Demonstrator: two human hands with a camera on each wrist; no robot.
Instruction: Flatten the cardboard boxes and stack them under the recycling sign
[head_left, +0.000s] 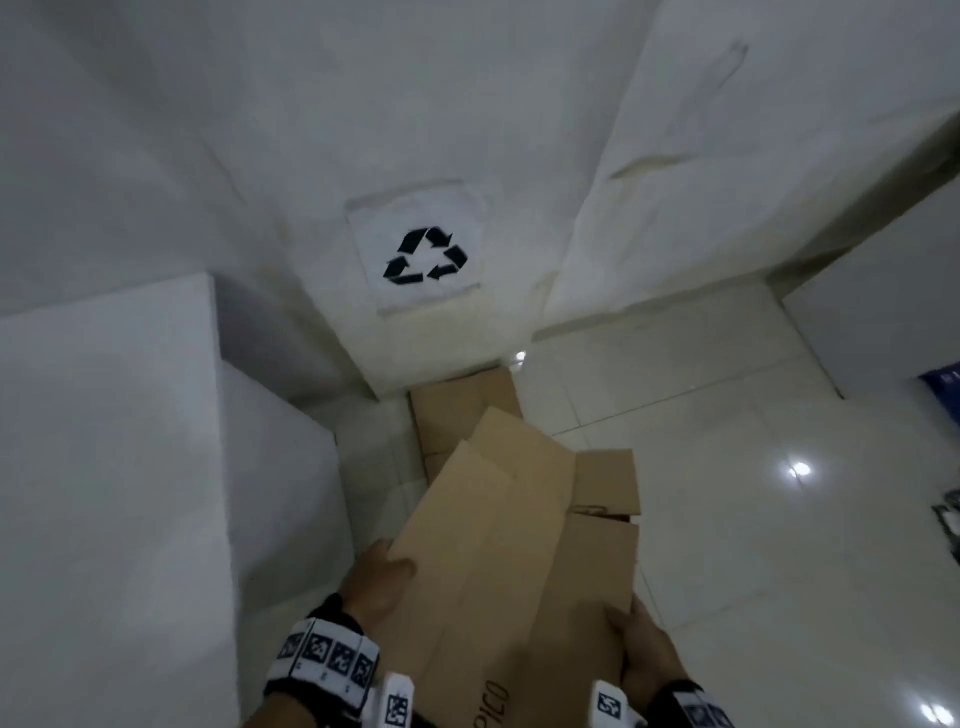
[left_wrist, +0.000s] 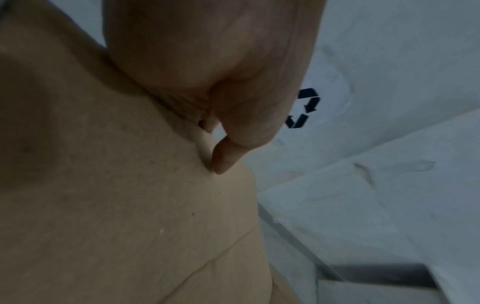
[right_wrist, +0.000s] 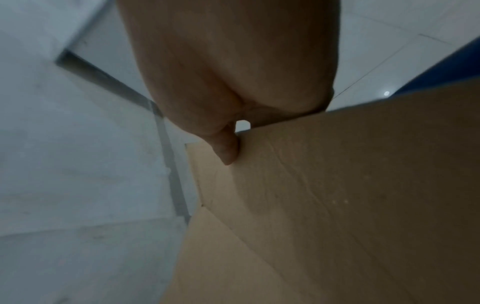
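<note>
- The left hand gripped the flattened cardboard box by its left edge, thumb on top.
- The right hand clasped its right edge (thumb pressed to the board).
- The box hung tilted over the flattened boxes lying on the tiled floor at the wall's foot, below the recycling sign.
</note>
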